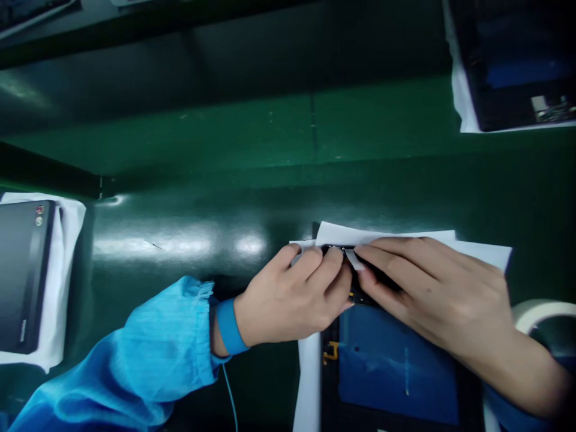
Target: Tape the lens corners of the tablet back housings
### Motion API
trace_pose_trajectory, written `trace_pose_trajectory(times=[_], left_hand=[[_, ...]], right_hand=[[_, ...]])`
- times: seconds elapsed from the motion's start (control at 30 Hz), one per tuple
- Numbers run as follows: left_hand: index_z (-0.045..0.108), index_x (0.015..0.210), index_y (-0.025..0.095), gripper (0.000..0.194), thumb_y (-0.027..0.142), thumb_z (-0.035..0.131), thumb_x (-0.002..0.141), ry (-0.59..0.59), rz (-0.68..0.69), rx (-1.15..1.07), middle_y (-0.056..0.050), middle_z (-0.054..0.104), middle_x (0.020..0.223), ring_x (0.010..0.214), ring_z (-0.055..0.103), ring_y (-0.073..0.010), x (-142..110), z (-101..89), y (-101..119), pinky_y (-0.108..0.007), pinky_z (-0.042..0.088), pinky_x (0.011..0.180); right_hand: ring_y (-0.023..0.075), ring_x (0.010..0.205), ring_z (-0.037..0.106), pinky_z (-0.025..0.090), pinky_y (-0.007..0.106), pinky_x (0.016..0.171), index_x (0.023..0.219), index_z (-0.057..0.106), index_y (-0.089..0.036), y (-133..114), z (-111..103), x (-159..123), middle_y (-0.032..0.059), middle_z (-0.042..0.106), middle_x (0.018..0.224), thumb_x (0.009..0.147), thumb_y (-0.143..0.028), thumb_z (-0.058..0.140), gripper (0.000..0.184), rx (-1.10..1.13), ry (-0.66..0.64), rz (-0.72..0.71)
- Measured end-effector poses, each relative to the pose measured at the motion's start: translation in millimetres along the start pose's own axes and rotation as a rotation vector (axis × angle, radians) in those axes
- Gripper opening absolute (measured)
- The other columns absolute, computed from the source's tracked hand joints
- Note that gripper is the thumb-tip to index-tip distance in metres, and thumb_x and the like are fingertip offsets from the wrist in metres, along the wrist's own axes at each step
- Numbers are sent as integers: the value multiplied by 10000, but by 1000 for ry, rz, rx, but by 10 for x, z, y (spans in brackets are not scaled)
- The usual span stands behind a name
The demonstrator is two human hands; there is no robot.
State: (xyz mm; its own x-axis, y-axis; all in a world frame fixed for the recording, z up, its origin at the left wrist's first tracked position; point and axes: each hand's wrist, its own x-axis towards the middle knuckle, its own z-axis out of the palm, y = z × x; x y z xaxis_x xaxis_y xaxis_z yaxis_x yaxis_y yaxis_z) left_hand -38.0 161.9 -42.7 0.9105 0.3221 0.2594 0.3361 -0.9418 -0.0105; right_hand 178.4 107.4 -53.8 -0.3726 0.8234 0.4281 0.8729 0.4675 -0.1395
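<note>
Here, a dark device (pixel 396 367) lies beneath the left hand (pixel 294 295), grip unclear, and the right hand (pixel 443 291), pinching a pale strip (pixel 353 259).

Head camera looks forward and down at the green bench (pixel 252 201); seemingly near.

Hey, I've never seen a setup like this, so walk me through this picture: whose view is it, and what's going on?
No machine here: a person works bare-handed, and a camera worn on their head looks forward and down. The left hand, with a blue wristband, curls over the far end of a flat dark device with a blue panel. The right hand seems to pinch a small pale strip there. White paper lies under the device, on a green bench. A pale ring, perhaps tape, sits by the right wrist.
</note>
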Motion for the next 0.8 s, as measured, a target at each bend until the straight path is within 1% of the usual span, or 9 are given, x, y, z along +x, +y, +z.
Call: trace_pose_trajectory(times=[0.13,0.3,0.4,0.47,0.5,0.57,0.63,0.7,0.8], left_hand=[[696,1180,107,367,385,495,1050,29,-9,-8,-125,717,1192,956,635,-230,0,9,-4,-375,452,795],[720,1092,114,337,388,533,1032,104,-14,-19,-117,745,1144,889,652,-217,-16,39,-14,-361,476,768],[728,1023,120,323,391,553,1021,138,-16,-37,-116,759,1114,862,670,-219,-24,52,-10,-358,499,753],[730,1000,117,313,389,576,1007,154,-13,-46,-122,764,1105,847,684,-226,-27,53,0,-362,512,739],[730,992,114,305,386,592,998,162,-9,-47,-130,765,1106,844,691,-231,-29,51,7,-366,517,736],[731,978,105,282,367,629,976,178,-4,-45,-147,766,1105,853,703,-241,-33,42,19,-372,526,740],[733,980,87,251,326,658,956,188,2,-38,-159,767,1092,866,711,-243,-37,30,25,-370,533,745],[734,990,71,227,284,665,952,186,8,-33,-160,769,1071,872,717,-236,-36,16,21,-364,541,753],[736,971,74,213,271,655,968,174,16,-36,-147,775,1044,857,728,-225,-22,-1,0,-361,552,754]], right_hand=[[183,768,643,459,312,620,996,699,-130,-3,5,12,63,743,952,855,-160,748,152,-20,-3,-20],[173,754,620,422,304,587,1011,712,-145,-17,20,22,51,741,961,872,-168,736,143,-51,-20,-30],[157,757,622,405,289,577,999,714,-148,-36,-9,49,43,743,956,879,-153,726,121,-53,-19,-33],[143,752,623,386,282,559,957,716,-148,-61,-47,84,35,742,938,909,-163,694,55,-73,-32,-30],[138,744,619,382,282,553,934,718,-147,-77,-68,104,33,741,929,928,-171,671,53,-94,-49,-32],[131,720,606,388,285,552,913,726,-136,-119,-105,139,34,733,921,955,-153,609,125,-137,-99,-45],[135,704,594,411,297,559,930,734,-120,-164,-127,154,44,722,936,955,-109,545,191,-165,-156,-59],[154,735,601,447,314,576,994,739,-94,-201,-133,141,64,715,968,932,-79,510,238,-172,-197,-61],[190,835,613,506,328,621,1123,725,-58,-220,-122,71,96,718,1051,916,-84,509,300,-179,-213,-60]])
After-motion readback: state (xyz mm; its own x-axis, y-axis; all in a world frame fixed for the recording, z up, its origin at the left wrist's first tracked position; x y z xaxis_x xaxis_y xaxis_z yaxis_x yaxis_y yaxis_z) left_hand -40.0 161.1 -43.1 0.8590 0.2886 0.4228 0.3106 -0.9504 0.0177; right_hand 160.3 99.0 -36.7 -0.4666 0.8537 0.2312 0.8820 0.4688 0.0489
